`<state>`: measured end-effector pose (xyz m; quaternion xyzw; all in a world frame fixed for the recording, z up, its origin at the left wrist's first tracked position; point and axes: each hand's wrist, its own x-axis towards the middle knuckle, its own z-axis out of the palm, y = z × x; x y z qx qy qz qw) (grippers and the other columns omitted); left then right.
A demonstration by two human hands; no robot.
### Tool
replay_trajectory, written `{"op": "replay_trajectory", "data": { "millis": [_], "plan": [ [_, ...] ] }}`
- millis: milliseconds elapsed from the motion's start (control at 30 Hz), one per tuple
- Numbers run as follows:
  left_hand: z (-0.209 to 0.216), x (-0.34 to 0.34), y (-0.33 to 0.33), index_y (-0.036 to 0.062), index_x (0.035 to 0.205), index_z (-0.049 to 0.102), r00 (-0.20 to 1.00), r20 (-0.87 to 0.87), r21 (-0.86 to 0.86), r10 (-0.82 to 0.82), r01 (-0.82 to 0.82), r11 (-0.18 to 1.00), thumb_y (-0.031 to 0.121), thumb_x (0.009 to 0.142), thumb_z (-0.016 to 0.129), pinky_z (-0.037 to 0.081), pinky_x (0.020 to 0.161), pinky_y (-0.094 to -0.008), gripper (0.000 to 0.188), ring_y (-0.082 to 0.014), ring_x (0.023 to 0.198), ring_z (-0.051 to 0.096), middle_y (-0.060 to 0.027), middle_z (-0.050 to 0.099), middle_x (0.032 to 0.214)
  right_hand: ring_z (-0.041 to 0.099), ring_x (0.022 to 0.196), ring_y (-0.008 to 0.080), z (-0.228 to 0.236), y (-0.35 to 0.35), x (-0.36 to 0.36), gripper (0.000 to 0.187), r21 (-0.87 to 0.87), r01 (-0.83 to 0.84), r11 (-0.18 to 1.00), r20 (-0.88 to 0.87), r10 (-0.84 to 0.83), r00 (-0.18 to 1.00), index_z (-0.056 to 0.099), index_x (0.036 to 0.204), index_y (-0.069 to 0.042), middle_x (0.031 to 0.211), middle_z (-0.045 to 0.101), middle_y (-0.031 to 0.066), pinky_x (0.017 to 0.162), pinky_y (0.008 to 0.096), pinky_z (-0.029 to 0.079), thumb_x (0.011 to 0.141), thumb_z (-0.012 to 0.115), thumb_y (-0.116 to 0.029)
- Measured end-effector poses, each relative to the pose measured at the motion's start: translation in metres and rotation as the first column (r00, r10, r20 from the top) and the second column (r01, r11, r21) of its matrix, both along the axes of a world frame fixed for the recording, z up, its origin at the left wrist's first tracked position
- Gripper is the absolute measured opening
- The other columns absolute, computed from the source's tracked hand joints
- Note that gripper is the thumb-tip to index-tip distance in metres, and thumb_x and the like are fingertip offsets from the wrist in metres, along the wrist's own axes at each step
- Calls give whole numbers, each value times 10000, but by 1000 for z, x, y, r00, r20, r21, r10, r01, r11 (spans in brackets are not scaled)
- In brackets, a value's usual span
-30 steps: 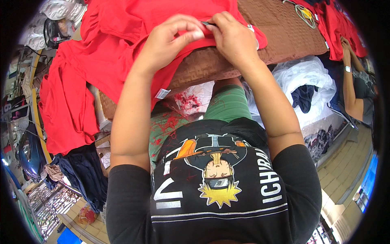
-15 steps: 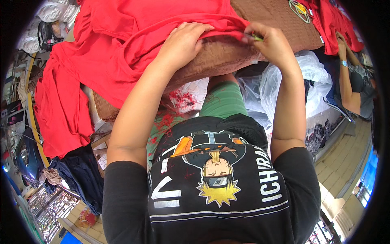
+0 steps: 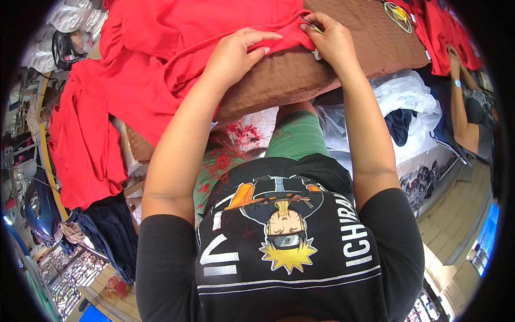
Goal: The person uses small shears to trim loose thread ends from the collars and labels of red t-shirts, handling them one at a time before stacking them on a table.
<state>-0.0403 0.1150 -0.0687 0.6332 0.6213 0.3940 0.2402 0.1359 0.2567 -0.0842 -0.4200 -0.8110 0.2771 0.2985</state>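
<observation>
A red garment point(image 3: 145, 48) lies bunched over a brown cloth-covered work surface point(image 3: 279, 75) in front of me. My left hand point(image 3: 233, 56) has hold of the garment's near edge, with cloth between the outstretched index finger and the thumb. At the garment's right end is my right hand point(image 3: 331, 40), closed around small thread snips point(image 3: 311, 24). Their yellow-green body and dark metal tips poke out to the left, close to the red cloth. A small white tag point(image 3: 317, 55) shows just under the right hand. The fingers of my right hand partly cover the snips.
A co-worker's arm point(image 3: 457, 91) reaches to other red cloth point(image 3: 448, 37) at the right. A coiled yellow and grey cord point(image 3: 397, 17) lies at the surface's far right. Clear plastic sheeting point(image 3: 410, 94) sits below it. Red thread scraps point(image 3: 244, 134) are scattered near my lap.
My right hand has moved left and slightly up with the snips, closer to my left hand. The left hand stays nearly in place. The garment's right end has shifted, baring more brown surface.
</observation>
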Motion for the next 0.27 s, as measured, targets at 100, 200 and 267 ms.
{"op": "replay_trajectory", "data": {
  "millis": [100, 200, 267],
  "plan": [
    [-2, 7, 1, 149, 1077, 692, 961, -270, 36, 68, -60, 998, 110, 815, 670, 468, 870, -309, 266, -207, 976, 604, -56, 643, 985, 668, 830, 199, 1, -1, 0, 259, -61, -20, 998, -12, 20, 1000, 673, 1005, -79, 886, 700, 100, 745, 307, 502, 813, 705, -250],
    [-9, 9, 4, 161, 1059, 701, 930, -329, 159, 161, -114, 981, 134, 797, 689, 476, 852, -322, 264, -221, 937, 608, -54, 634, 950, 666, 834, 199, -4, 2, 1, 263, 39, -29, 999, -25, 30, 999, 673, 1006, -82, 893, 699, 98, 748, 304, 500, 813, 706, -258],
    [-17, 4, 9, 155, 1044, 706, 915, -319, 345, 245, -129, 930, 150, 805, 689, 477, 862, -321, 239, -199, 945, 613, -53, 641, 976, 664, 847, 205, -3, -1, 1, 279, 31, -16, 999, -8, 17, 1000, 669, 1019, -87, 902, 700, 97, 756, 307, 499, 810, 711, -266]
  ]
}}
